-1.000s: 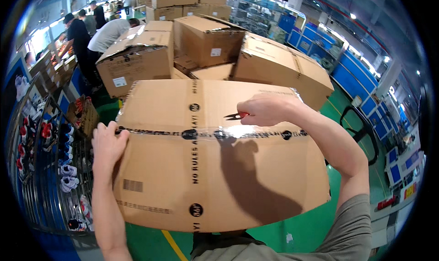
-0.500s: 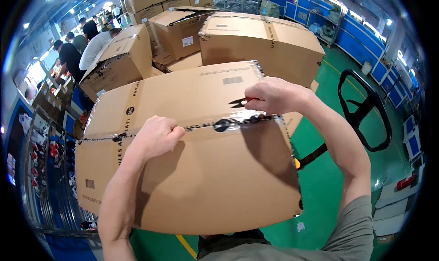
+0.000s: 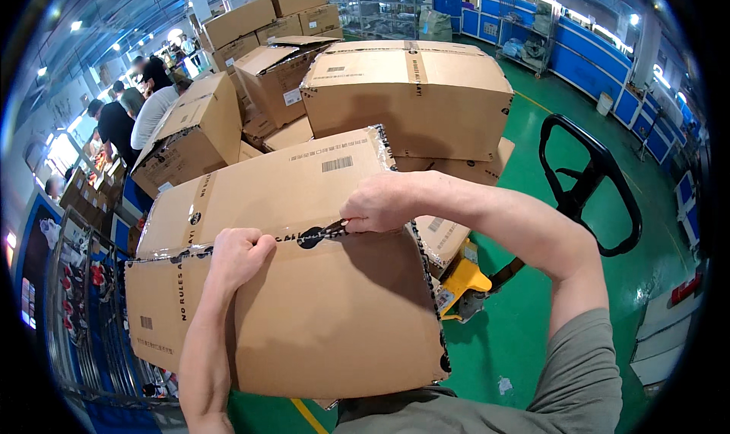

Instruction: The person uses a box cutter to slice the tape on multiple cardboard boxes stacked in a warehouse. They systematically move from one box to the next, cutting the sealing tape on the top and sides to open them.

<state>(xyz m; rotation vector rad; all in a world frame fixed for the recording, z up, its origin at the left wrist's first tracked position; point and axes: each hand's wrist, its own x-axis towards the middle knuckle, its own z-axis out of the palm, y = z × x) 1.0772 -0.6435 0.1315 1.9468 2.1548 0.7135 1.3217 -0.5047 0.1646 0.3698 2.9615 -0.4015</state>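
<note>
Change: compared with half a second ago, right hand (image 3: 384, 203) farther left along the taped seam, nearer the left hand (image 3: 237, 255); big box (image 3: 304, 297) tilted more toward the body.
Left grip: curled into a fist, knuckles pressing on the box top beside the seam; clamped on nothing visible.
Right grip: fingers closed together around a small dark cutter (image 3: 332, 225), its tip on the tape.
Box: held up in front of the chest, flaps shut, clear tape (image 3: 190, 253) along the seam; contents hidden.
Around: stacked cartons (image 3: 414, 92) behind, one open-topped (image 3: 277, 69), contents not visible.
Right side: pallet jack, black handle (image 3: 589, 183), yellow base (image 3: 464, 278), on green floor (image 3: 563, 107).
Left side: people (image 3: 133, 114) by a wire rack (image 3: 87, 312).
</note>
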